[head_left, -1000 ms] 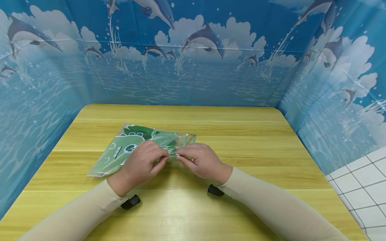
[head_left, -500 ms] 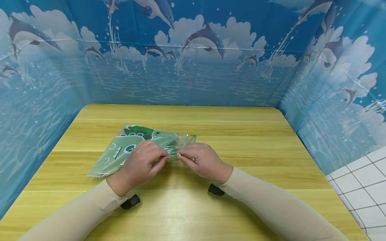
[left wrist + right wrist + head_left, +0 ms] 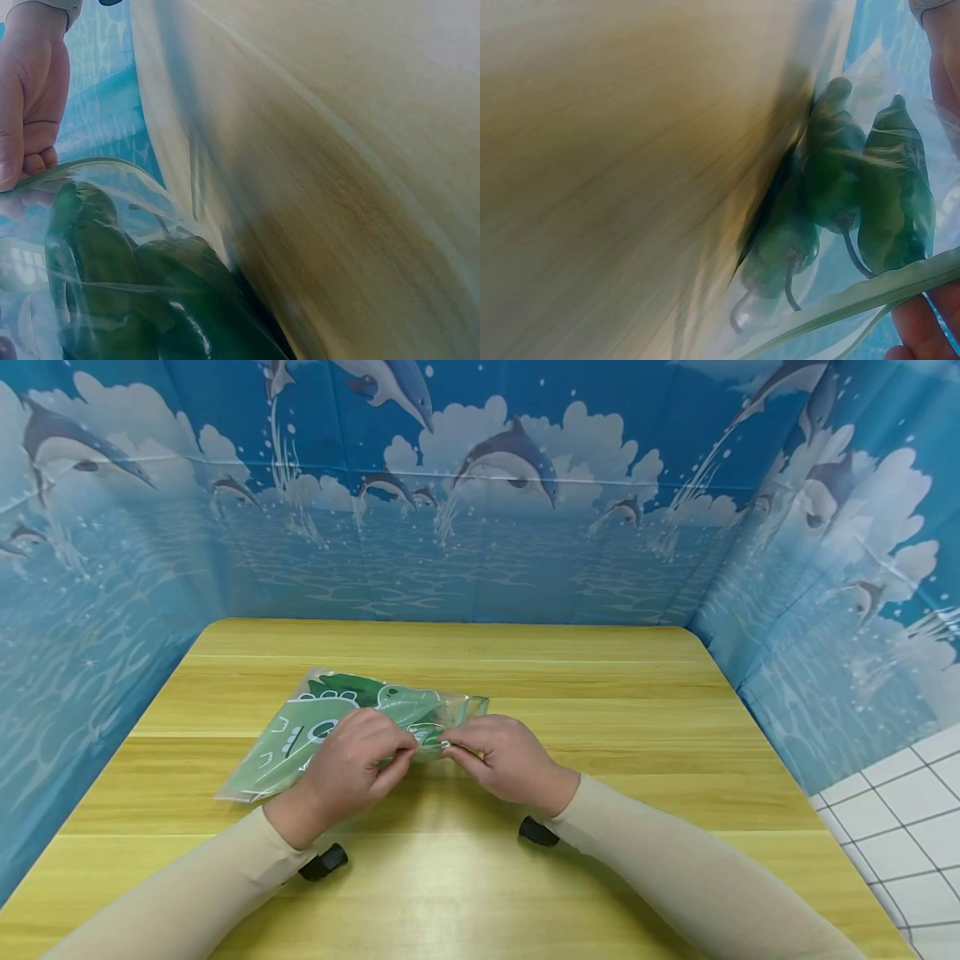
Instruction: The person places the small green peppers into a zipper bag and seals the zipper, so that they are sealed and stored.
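Observation:
A clear zip bag (image 3: 300, 735) with a light green cartoon dinosaur print lies on the table, its zip end to the right. Several green peppers (image 3: 896, 180) with stems show through the plastic in the wrist views. My left hand (image 3: 363, 756) pinches the bag's near edge close to the zip end. Just right of it, my right hand (image 3: 502, 760) pinches the near corner by the green zip strip (image 3: 855, 296), with a small white tab (image 3: 445, 744) at its fingertips. Both hands hold that edge slightly raised.
The yellow wood-grain table (image 3: 600, 693) extends around the bag on all sides. Blue dolphin-print curtains (image 3: 480, 552) enclose its back and sides. White tiles (image 3: 915, 810) show at the lower right. Black wrist devices (image 3: 324, 862) sit under both sleeves.
The right fingertips and the small white tab have shifted very slightly right, and the left fingertips slightly left, widening the gap between them. The bag has hardly moved.

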Demonstrator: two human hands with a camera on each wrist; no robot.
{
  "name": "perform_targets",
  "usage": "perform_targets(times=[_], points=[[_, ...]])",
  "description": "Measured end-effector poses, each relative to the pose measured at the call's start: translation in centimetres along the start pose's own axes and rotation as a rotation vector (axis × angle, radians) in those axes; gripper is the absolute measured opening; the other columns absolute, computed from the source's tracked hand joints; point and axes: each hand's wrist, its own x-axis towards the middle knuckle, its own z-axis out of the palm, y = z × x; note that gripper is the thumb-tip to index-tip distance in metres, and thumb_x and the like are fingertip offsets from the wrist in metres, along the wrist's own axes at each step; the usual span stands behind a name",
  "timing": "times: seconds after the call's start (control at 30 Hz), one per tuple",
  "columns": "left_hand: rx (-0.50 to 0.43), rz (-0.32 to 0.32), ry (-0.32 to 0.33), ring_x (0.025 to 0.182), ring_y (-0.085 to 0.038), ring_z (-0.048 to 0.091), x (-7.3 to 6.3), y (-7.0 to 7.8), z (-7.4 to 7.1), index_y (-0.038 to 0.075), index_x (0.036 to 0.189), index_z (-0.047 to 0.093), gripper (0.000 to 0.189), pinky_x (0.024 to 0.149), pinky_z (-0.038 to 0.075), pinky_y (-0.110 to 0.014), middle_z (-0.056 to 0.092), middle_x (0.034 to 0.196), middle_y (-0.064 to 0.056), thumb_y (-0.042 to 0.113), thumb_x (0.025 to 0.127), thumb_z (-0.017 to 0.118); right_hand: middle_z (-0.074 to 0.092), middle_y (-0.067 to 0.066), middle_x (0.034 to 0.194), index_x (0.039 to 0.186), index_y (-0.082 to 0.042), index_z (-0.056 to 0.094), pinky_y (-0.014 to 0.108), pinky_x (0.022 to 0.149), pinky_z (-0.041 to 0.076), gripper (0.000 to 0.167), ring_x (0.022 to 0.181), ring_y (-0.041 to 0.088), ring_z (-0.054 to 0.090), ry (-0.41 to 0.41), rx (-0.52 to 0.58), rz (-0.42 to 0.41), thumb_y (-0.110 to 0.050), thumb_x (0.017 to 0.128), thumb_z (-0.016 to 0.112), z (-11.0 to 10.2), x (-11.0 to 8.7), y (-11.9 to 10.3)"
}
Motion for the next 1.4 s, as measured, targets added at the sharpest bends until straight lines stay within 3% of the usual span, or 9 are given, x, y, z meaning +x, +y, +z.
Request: perform_targets(times=[0.97,1.4], points=[[-0.002,0.012,0.029,0.075,-0.015,0.057,-0.03,-0.25,-0.18,0.014,0.091,0.071,0.009,0.068,0.046,-0.036,0.065,0.077,0.005,0.006,0.089,0.067,0.081,0.0,0.109,0.115,-0.012,0.081,0.038,0.093,0.059,0.019,0.1,0.017,0.074,-0.062,-0.041,0.086,-0.022,0.101,0.072,0.14,-0.02,0.55],[-0.008,0.005,0.023,0.075,-0.015,0.056,-0.07,-0.24,-0.29,0.014,0.092,0.071,0.009,0.069,0.047,-0.036,0.065,0.078,0.005,0.006,0.089,0.067,0.081,0.001,0.108,0.112,-0.011,0.082,0.039,0.096,0.059,0.016,0.103,0.019,0.074,-0.07,-0.031,0.115,-0.017,0.098,0.076,0.35,-0.09,0.96]])
